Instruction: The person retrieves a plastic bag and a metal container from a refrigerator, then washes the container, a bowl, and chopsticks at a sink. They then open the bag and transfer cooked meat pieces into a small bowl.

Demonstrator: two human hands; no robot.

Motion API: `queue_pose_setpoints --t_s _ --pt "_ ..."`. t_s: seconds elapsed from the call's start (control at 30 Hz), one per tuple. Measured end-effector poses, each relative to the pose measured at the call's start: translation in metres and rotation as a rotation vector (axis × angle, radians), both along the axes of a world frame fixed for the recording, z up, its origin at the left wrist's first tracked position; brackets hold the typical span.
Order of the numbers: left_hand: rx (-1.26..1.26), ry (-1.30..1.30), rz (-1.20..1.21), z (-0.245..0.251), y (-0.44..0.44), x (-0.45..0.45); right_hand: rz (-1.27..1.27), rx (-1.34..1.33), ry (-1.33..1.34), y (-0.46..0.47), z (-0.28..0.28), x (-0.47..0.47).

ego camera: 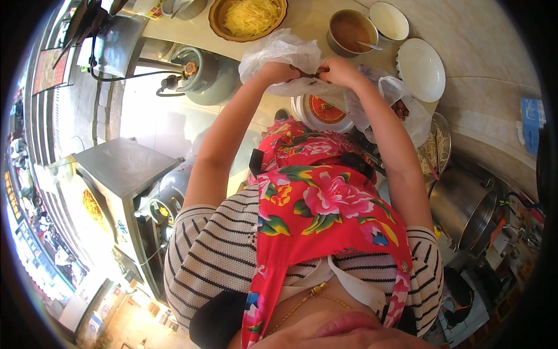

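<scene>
Both of my hands are raised over the counter's near edge at a crumpled translucent plastic bag. My left hand grips the bag's gathered edge, its fingers curled inward. Close beside it, my right hand pinches brown, dark pieces whose kind I cannot tell, next to the bag's edge. A second plastic bag with brown items inside lies under and beside my right forearm. Beyond the hands stand a brown-rimmed bowl of shredded pale yellow vegetable and a metal pot of brown liquid with a spoon in it.
White bowls stand at the counter's right end. Below the counter are a white lidded bucket and a gas cylinder. A large steel pot and a basin of pale shreds sit at right. A metal cabinet stands at left.
</scene>
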State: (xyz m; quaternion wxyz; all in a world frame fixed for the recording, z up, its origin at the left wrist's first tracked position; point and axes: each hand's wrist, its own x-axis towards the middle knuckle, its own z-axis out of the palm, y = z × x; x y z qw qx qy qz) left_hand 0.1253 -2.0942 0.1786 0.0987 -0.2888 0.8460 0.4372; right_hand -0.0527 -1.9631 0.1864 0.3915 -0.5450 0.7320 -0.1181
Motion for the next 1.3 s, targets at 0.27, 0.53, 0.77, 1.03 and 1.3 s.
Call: queue_pose_setpoints --t_s 0.27,0.53,0.77,1.03,1.3 --pt "0.184 -0.024 0.01 -0.004 -0.011 0.007 -0.283 0.357 -0.515 -0.001 0.005 -0.015" --pt "0.453 -0.054 -0.009 -0.026 -0.022 0.006 -0.118 0.315 -0.167 -0.006 0.016 -0.002" --pt "0.066 -0.248 -0.245 -0.01 -0.018 -0.005 0.246 -0.088 0.23 0.0 0.042 -0.001" --pt "-0.114 0.167 -0.05 -0.011 0.013 0.002 -0.98 -0.391 -1.043 0.005 0.068 -0.128" --pt "0.348 -0.13 0.272 0.002 0.004 -0.002 -1.325 -0.303 -0.928 -0.012 0.022 -0.22"
